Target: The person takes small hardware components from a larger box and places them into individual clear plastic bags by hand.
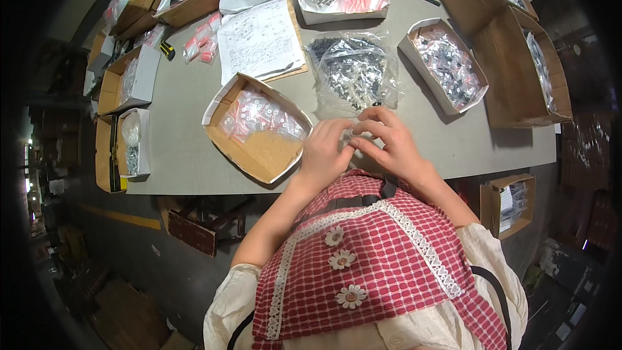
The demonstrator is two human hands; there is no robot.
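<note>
My left hand (326, 148) and my right hand (391, 143) meet over the table's front edge, fingertips drawn together. Both are closed in a pinch around something small between them; the fingers cover it, so its kind does not show. Just beyond lies a large see-through plastic bag (353, 68) full of small dark and silvery parts, its near edge close to my right fingers. Beside my left hand stands an open cardboard box (269, 152), partly filled with small see-through packets (259, 111) that have red edges and hold little round pieces.
To the right, a white box (475, 96) holds packets of dark parts. Another white box (343, 16) with red-edged bags stands at the back. Printed drawings (259, 35) lie at the back left, near a yellow-black cutter (167, 50). Taller cartons (518, 91) line the right edge.
</note>
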